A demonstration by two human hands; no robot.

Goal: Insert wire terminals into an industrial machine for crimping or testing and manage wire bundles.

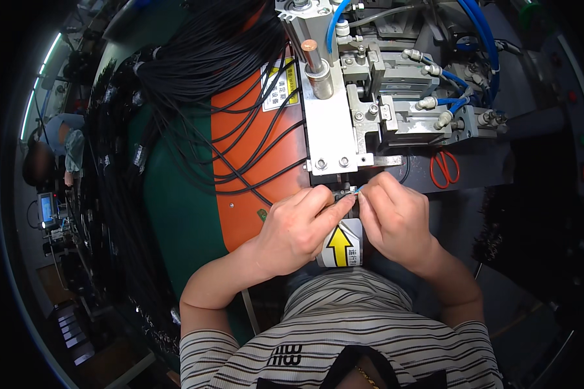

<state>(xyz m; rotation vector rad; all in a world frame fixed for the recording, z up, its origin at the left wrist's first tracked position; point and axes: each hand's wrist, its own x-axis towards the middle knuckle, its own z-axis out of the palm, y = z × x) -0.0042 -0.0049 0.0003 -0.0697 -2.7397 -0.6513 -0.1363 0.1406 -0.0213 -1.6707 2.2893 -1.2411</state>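
At the front of a metal machine with air cylinders (331,123), both of my hands meet fingertip to fingertip. My left hand (298,223) is closed, thumb and index finger drawn together against a small metal part (345,192) at the machine's edge; what they grip is too small to name. From the other side my right hand (396,220) pinches a thin blue wire (358,190), of which only a short end shows. Just below the fingertips sits a white label with a yellow arrow (339,245).
Many black cables (207,71) lie over the orange and green worktop (182,201) to the left. Red-handled scissors (444,170) rest right of the machine. Blue air hoses (493,58) curve over the cylinders. Another person (55,149) is at far left.
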